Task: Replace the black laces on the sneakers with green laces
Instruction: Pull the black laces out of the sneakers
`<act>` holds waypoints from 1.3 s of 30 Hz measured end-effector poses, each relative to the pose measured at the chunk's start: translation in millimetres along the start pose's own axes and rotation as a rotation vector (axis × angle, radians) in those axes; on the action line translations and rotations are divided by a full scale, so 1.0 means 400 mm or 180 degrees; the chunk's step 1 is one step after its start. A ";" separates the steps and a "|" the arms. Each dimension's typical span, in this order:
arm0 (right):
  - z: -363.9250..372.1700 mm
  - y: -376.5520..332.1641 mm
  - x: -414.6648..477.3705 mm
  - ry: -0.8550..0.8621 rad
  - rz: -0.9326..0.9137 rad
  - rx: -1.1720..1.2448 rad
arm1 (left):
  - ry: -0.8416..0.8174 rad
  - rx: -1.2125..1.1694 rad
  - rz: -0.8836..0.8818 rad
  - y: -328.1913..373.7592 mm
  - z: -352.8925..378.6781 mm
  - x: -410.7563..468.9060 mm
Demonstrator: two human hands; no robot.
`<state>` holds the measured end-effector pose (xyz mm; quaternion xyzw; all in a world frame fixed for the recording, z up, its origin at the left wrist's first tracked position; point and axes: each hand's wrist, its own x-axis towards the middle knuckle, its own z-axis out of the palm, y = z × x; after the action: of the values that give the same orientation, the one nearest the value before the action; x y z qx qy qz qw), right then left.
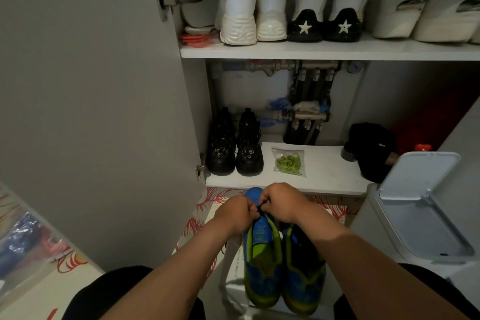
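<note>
Head view: left hand (pixel 237 212) pinches black lace (pixel 259 207) above the tongue of a blue-and-green sneaker (pixel 262 262); right hand (pixel 281 202) pinches it too, fingers curled. Unlacing looks early. Green laces (pixel 288 162) lie bagged on cupboard shelf (pixel 327 166), unthreaded.

Sneakers (pixel 263 270) side by side before the cabinet (pixel 193 101); left hand (pixel 235 212), right hand (pixel 281 201) on the left one's lace (pixel 260 207); bag of laces (pixel 288 161) on shelf (pixel 327 167) behind, beside boots (pixel 248 149).

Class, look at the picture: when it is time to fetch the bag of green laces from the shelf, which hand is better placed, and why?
Probably the right hand: the bag of green laces lies almost straight ahead of it, while the left hand sits further aside. Both pinch the black lace.
</note>
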<state>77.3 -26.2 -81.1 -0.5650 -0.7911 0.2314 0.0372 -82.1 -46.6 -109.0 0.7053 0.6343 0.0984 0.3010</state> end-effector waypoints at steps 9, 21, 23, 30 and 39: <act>-0.036 0.015 0.027 0.1473 0.0694 0.1591 | -0.0186 -0.0051 -0.0028 -0.005 -0.001 0.011; -0.035 -0.005 0.003 0.0991 0.0945 0.1437 | 0.0177 -0.0984 -0.0111 0.001 -0.010 0.018; -0.028 -0.009 0.004 0.0856 0.0977 0.1465 | 0.0319 -0.1412 -0.0140 0.006 -0.012 0.022; 0.009 -0.025 -0.006 -0.0202 0.0650 0.1425 | 0.0303 -0.2141 0.0003 -0.005 -0.017 0.019; 0.010 -0.015 -0.010 -0.0067 0.1029 0.1529 | 0.0060 -0.1416 -0.0361 0.009 -0.040 0.013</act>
<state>72.4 -32.6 -81.3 -0.6562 -0.6137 0.4210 0.1244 -86.5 -36.8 -95.4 0.5839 0.6383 0.2254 0.4482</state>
